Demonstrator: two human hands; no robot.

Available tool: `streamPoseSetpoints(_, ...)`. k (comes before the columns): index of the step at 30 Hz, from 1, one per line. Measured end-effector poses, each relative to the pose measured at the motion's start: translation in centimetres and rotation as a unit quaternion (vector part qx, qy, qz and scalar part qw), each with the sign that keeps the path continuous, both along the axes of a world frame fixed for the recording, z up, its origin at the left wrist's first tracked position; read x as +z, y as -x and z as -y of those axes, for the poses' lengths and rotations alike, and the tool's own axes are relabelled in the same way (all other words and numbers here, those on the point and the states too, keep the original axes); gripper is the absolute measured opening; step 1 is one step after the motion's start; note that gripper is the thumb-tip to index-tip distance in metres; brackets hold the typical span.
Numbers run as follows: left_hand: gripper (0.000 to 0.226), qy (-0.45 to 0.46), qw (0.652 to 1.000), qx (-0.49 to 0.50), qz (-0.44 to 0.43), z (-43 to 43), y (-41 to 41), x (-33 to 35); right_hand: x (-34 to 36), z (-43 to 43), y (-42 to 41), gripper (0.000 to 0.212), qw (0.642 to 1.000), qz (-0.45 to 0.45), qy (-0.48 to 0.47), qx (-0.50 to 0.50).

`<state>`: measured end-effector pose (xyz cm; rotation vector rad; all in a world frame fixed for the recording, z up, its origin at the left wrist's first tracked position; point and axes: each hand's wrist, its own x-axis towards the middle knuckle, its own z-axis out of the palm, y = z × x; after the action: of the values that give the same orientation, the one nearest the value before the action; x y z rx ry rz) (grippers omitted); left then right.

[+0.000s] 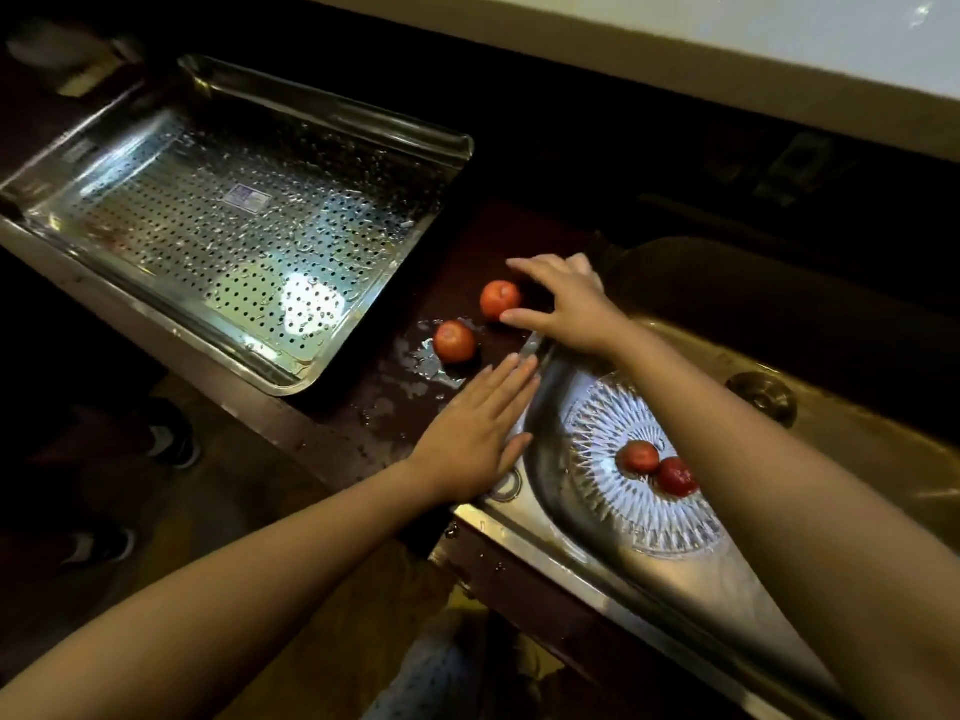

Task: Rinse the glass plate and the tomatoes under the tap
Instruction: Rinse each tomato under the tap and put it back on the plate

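A cut-glass plate (613,506) lies in the steel sink (550,423) with two red tomatoes (638,457) (676,476) on it. Two more tomatoes (500,299) (454,341) sit on the wet dark counter left of the sink. My right hand (563,304) hovers over the farther counter tomato, fingers spread, thumb touching or nearly touching it. My left hand (475,428) rests flat on the counter at the sink's left rim, holding nothing. The tap is not in view.
A perforated steel drain tray (223,210) stands on the counter to the left. A puddle of water (431,363) lies around the nearer counter tomato. The sink drain (761,394) is at the right. A light wall runs along the back.
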<state>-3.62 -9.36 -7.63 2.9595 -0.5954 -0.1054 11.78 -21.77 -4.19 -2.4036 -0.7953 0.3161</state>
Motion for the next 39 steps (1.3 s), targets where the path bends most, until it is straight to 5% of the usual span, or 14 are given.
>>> streamPoseSetpoints(4, 0.062, -0.02, 1.0, 0.009, -0.006, -0.4, -0.1, -0.1, -0.8, -2.0, -0.7, 0.057, 1.0, 0.005, 0.019, 0.012)
streamPoseSetpoints(14, 0.065, -0.079, 0.992, 0.05, -0.083, -2.5, 1.7, 0.1, 0.8, -1.5, 1.1, 0.053, 0.987, -0.094, -0.113, -0.056)
streamPoseSetpoints(17, 0.068, 0.024, 0.983, 0.122, -0.136, -0.9, 1.0, 2.4, 3.3, 1.2, 1.6, 0.056, 0.99, -0.074, -0.1, -0.065)
streamPoseSetpoints(21, 0.046, 0.279, 0.897, 0.297, -0.169, 2.0, -3.6, 6.7, 7.3, 5.4, 2.8, 0.057, 0.994, -0.038, -0.075, -0.073)
streamPoseSetpoints(25, 0.044, 0.517, 0.753, 0.322, -0.249, 6.0, -7.8, 11.2, 11.0, 9.2, 4.7, 0.055, 0.993, 0.006, -0.056, -0.101)
streamPoseSetpoints(29, 0.045, 0.584, 0.705, 0.261, -0.306, 11.5, -9.0, 15.7, 13.8, 13.7, 6.5, 0.054, 0.986, 0.05, -0.041, -0.156)
streamPoseSetpoints(33, 0.04, 0.579, 0.708, 0.196, -0.354, 17.6, -8.5, 18.2, 14.9, 19.4, 9.1, 0.051, 0.967, 0.075, -0.049, -0.238)
streamPoseSetpoints(35, 0.038, 0.6, 0.675, 0.171, -0.394, 20.7, -7.8, 18.2, 14.5, 22.2, 10.7, 0.049, 0.958, 0.073, -0.046, -0.273)
streamPoseSetpoints(39, 0.042, 0.627, 0.601, 0.142, -0.475, 27.0, -6.2, 17.1, 12.4, 26.8, 14.2, 0.03, 0.888, 0.007, -0.227, -0.399)
